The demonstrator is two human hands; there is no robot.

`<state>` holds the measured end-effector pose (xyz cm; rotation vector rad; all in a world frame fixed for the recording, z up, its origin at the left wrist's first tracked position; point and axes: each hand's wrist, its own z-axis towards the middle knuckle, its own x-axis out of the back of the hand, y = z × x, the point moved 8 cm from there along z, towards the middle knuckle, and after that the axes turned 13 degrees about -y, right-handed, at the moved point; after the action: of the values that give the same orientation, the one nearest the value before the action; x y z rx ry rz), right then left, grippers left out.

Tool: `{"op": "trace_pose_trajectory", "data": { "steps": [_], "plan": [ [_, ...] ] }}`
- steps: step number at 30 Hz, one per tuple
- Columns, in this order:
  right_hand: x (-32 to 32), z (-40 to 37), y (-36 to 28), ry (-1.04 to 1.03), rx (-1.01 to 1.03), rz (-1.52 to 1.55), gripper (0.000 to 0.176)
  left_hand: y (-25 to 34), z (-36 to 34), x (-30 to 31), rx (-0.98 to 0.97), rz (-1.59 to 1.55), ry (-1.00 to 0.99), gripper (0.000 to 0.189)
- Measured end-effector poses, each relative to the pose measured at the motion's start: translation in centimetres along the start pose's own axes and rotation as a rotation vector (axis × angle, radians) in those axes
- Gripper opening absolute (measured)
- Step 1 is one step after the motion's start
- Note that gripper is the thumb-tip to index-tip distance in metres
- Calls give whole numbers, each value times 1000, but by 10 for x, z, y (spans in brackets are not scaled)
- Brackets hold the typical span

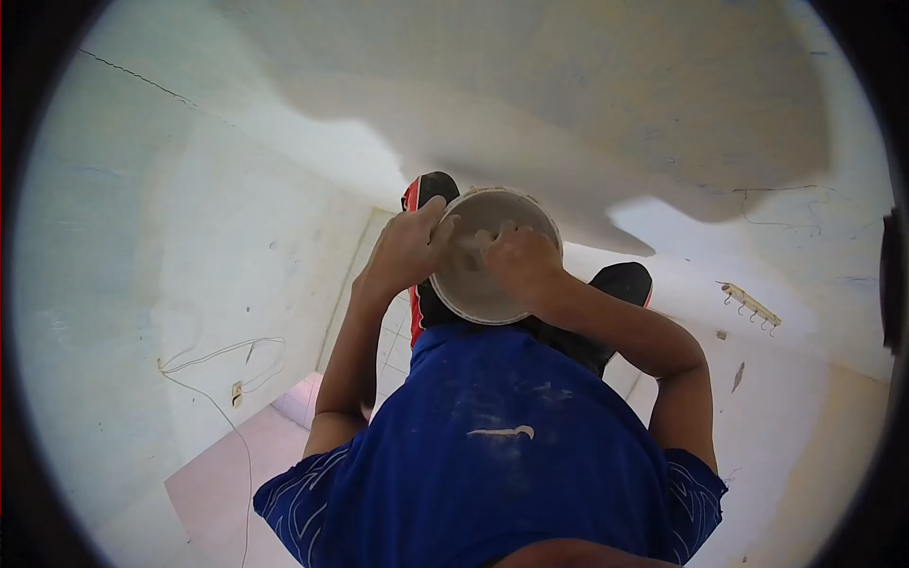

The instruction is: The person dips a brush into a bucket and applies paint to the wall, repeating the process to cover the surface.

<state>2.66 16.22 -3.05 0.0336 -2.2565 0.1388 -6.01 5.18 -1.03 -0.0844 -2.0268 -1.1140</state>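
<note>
A round whitish bucket [473,305] rests at my lap, between my knees. My left hand [409,248] grips its left rim, thumb towards the inside. Over the bucket's opening, my right hand [523,265] is closed round something I cannot make out, and its fingertips reach inside. Greyish-white material [466,254] shows in the bucket, partly hidden by my right hand. Both hands look dusty.
A wall [218,218] with a long crack and loose wires stands on the left. On the right wall hangs a hook rack [750,305]. Dark trousers [623,282] cover my knees. Floor tiles [390,346] show below.
</note>
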Motion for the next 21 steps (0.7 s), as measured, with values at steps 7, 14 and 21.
{"op": "trace_pose_trajectory", "data": {
  "steps": [7, 14, 21],
  "plan": [
    [-8, 8, -2, 42, 144, -43, 25, 8, -5, 10, 48, 69, 1, 27],
    [43, -51, 50, 88, 102, 274, 25, 5, -6, 12, 85, 235, 111, 27],
    [14, -87, 121, -14, 85, 1109, 31, 12, 10, 7, 110, 181, 122, 26]
  ]
}}
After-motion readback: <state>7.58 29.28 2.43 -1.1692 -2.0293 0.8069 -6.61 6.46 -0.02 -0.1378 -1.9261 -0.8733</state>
